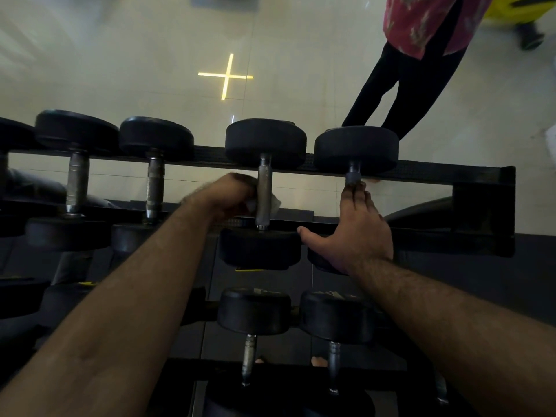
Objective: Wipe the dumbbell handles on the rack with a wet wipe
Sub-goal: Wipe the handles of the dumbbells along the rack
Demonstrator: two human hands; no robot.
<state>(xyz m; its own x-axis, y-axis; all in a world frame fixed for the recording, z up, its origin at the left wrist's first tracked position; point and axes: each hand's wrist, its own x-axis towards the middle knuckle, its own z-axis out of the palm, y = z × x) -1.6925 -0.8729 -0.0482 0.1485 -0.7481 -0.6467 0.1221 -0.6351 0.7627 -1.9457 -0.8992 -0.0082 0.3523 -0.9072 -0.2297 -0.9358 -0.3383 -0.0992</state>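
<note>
Several black dumbbells with steel handles lie across the top tier of a black rack (478, 176). My left hand (231, 195) grips a white wet wipe (275, 201) that wraps under the knurled handle (264, 188) of the middle dumbbell. A corner of the wipe shows to the right of that handle. My right hand (355, 233) lies flat with straight fingers along the handle (352, 176) of the neighbouring dumbbell to the right, covering most of it. Its thumb points toward the middle dumbbell's near head (260, 248).
Two more dumbbells (78, 182) lie at the left of the top tier. A lower tier holds further dumbbells (254, 314). Beyond the rack is a pale tiled floor with a yellow cross mark (226, 76). A person's dark-trousered legs (391, 85) stand behind the rack at the right.
</note>
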